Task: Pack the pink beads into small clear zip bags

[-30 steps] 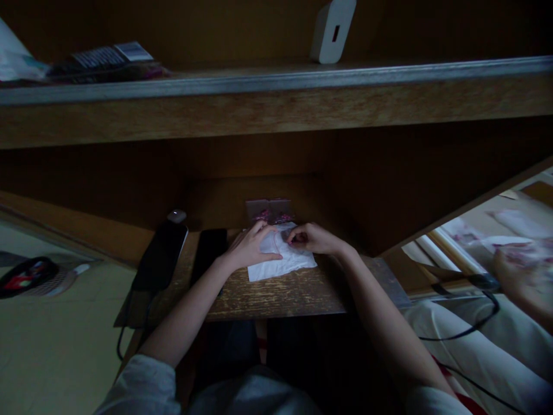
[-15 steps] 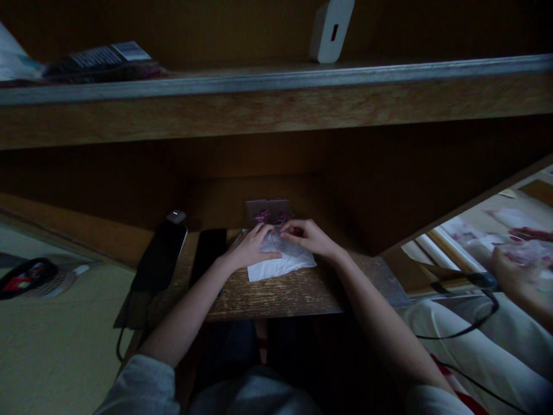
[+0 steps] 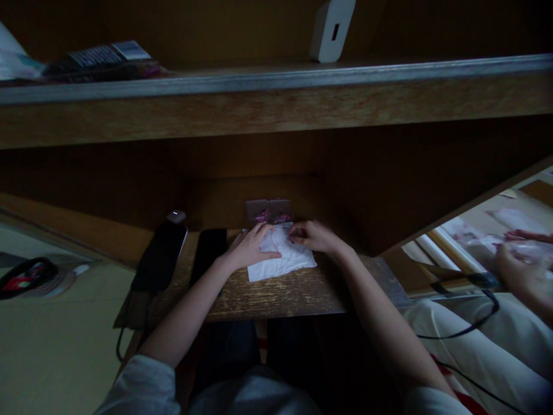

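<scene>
- Right hand (image 3: 314, 237): fingers (image 3: 297, 235) clenched in a pinch over the white tissue (image 3: 286, 263); what they pinch is too dim to tell.
- Left hand (image 3: 252, 249): fingers released, lying flat on the tissue's 9 o'clock side.
- Red thread (image 3: 273, 242) curves across the tissue between the hands.
- Tissue lies mid-counter (image 3: 276, 300); bead packets (image 3: 268, 211) at 12 o'clock, black phone (image 3: 208, 249) at 9 o'clock.

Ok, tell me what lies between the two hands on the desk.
In the head view, a white paper sheet with a thin reddish strand lies between the left hand and right hand; both touch it.
</scene>
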The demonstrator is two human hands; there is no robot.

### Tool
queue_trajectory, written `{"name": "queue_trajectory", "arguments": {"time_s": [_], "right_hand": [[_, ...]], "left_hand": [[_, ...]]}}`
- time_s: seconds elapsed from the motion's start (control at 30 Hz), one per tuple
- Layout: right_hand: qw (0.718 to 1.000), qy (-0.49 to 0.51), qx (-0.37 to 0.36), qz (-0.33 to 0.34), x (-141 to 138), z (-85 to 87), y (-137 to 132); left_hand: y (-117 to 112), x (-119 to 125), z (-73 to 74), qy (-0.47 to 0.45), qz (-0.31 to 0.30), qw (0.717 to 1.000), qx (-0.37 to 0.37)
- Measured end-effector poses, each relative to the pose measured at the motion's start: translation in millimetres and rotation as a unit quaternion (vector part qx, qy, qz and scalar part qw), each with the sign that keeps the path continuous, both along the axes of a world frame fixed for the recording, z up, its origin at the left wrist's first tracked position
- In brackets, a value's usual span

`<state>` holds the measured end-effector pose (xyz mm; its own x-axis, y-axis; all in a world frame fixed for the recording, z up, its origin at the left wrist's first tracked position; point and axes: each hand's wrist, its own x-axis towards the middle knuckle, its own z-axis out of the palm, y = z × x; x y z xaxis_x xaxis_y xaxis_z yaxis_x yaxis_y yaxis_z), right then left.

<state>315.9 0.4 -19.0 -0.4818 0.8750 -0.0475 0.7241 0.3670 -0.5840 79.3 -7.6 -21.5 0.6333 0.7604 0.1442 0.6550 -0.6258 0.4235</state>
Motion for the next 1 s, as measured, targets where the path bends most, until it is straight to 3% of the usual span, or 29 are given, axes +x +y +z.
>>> {"name": "queue_trajectory", "arguments": {"time_s": [0.43, 0.6, 0.83, 1.0], "right_hand": [[1.0, 0.027, 0.0, -0.005, 1, -3.3, 2], [0.992, 0.122, -0.029, 0.01, 1, -1.0, 1], [0.965, 0.259, -0.012, 0.028, -18, 4.4, -9], [0.976, 0.215, -0.002, 0.031, -25, 4.9, -12]], "left_hand": [[0, 0, 0.2, 0.011, 0.014, 1.0, -0.009], [1, 0, -0.3, -0.003, 0.008, 1.0, -0.006], [1, 0, -0.2, -0.006, 0.005, 1.0, -0.002], [0, 0, 0.0, -0.002, 0.005, 1.0, -0.002]]}}
